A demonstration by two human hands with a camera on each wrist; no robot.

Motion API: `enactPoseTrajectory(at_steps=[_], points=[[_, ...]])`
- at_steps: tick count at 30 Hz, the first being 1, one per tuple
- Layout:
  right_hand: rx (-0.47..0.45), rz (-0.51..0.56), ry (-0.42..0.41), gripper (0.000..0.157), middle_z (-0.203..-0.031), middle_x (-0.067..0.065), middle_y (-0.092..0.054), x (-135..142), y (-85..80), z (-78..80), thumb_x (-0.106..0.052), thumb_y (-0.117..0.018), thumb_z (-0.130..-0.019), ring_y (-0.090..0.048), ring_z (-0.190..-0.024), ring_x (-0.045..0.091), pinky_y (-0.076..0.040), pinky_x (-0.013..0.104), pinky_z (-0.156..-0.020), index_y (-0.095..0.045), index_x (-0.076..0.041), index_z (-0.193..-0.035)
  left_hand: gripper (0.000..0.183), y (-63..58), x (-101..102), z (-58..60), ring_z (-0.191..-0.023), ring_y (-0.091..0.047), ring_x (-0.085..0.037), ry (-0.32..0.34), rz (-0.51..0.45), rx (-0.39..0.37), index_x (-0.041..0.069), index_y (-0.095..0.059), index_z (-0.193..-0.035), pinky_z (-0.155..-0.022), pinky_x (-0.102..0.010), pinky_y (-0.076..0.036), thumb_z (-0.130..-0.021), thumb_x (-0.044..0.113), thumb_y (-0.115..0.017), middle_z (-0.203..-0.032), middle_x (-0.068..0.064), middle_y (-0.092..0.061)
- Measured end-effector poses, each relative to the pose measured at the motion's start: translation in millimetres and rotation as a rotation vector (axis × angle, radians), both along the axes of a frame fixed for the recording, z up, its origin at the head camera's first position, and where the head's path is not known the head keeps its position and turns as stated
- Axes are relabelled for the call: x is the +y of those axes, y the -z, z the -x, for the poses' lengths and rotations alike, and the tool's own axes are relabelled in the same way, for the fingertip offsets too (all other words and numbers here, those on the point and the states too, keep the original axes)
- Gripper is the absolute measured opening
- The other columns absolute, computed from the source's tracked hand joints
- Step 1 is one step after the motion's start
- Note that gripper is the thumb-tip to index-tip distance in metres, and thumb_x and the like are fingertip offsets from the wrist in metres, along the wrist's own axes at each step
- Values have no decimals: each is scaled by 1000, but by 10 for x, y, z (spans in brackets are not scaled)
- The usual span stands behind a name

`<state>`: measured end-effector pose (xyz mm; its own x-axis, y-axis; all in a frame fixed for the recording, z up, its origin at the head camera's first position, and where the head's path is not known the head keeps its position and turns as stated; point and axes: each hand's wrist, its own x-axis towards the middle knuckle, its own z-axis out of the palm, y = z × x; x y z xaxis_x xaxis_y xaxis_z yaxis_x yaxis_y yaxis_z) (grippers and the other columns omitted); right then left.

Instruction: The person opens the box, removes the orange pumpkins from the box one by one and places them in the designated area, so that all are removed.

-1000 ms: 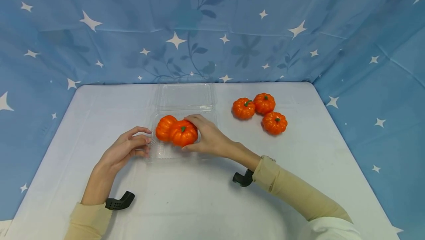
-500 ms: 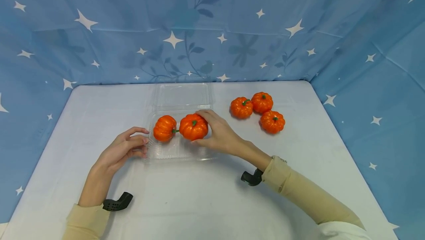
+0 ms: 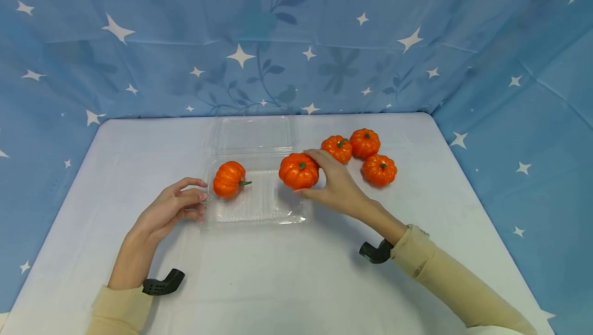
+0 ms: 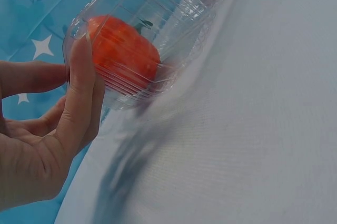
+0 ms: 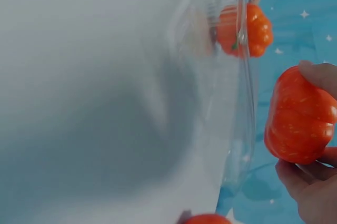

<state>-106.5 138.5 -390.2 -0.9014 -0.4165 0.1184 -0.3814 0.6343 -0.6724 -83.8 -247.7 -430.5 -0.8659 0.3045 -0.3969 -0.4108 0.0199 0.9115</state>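
My right hand (image 3: pixel 333 180) grips a small orange pumpkin (image 3: pixel 298 171) with a green stem, thumb and fingers on opposite sides. In the right wrist view this pumpkin (image 5: pixel 300 116) is up off the container, above its right end. A clear plastic clamshell container (image 3: pixel 255 214) lies with its lid folded back behind it. Inside, at the left end, another pumpkin (image 3: pixel 229 179) lies on its side, stem pointing right. My left hand (image 3: pixel 169 209) is at the container's left edge; in the left wrist view its fingers (image 4: pixel 79 87) pinch the container's rim.
Several pumpkins lie in a group to the right of the container: one partly behind my right hand (image 3: pixel 337 147), a back pumpkin (image 3: pixel 365 143) and a front pumpkin (image 3: pixel 380 170). A blue star-patterned curtain (image 3: pixel 259 26) borders the white table (image 3: pixel 259 283).
My right hand has carried its pumpkin rightward, away from the pumpkin at the container's left end. That pumpkin's stem now shows. My left hand has stayed at the container's edge.
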Motion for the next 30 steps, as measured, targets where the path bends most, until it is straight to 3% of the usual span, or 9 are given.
enactPoseTrajectory(at_steps=[12,24,30], points=[[-12,-25,88,83,-155,10,-48,321,40,-58,-29,-89,-81,-48,-141,30,-48,54,-111,-47,-7,-150,38,28,-38,-7,-69,-64,-15,-6,1,7,-3,-42,-132,-70,-32,-63,-102,10,-62,-83,-2,-68],[1,-46,178,86,-152,16,-48,599,274,-74,-20,-90,-79,-49,-138,34,-46,57,-112,-44,-4,-150,38,26,-21,10,-69,-65,-15,-3,-9,3,-3,-42,-132,-70,-33,-63,-102,9,-62,-83,-2,-69],[-39,-74,217,87,-154,19,-46,723,362,-96,-19,-89,-81,-46,-140,37,-43,59,-113,-41,0,-151,39,31,-18,12,-69,-65,-15,5,-4,8,-3,-41,-133,-69,-33,-63,-102,9,-61,-83,-2,-68]])
